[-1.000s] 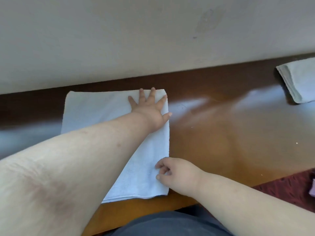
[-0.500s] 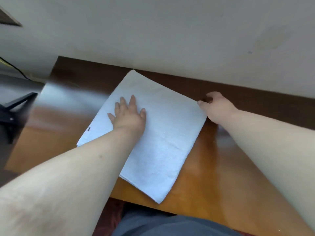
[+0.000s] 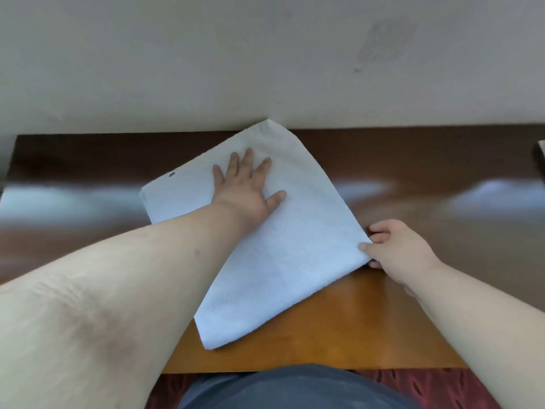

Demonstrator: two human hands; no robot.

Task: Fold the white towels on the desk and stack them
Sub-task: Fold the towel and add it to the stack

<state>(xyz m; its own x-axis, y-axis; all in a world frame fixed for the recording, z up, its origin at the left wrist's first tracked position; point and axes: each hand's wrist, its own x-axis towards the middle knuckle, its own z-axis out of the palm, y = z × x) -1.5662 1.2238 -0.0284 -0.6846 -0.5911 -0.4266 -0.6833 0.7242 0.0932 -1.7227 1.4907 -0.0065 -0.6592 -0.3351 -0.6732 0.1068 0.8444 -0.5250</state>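
Folded white towel (image 3: 274, 231) lying flat on the wooden counter (image 3: 339, 329), turned on the diagonal, far corner touching the pale wall (image 3: 206, 54). Left hand (image 3: 247, 187) pressed palm-down on the towel's upper half, fingers (image 3: 249, 160) straight and spread, pointing toward that far corner; towel cloth all around them, thumb splayed toward the right. Small dark tag (image 3: 172, 174) near the towel's left corner, well to the left of the left fingers. Right hand (image 3: 395, 249) at the towel's right corner, fingers (image 3: 380, 231) curled, thumb on top of the cloth and pinching the corner (underside of the grip hidden by the cloth). Towel's near corner well below both hands, toward the counter's front edge. Another white cloth (image 3: 541, 152) just visible at the far right edge, well apart from the right fingers, too cropped to tell more. Patterned red carpet (image 3: 442, 388) below the counter edge.
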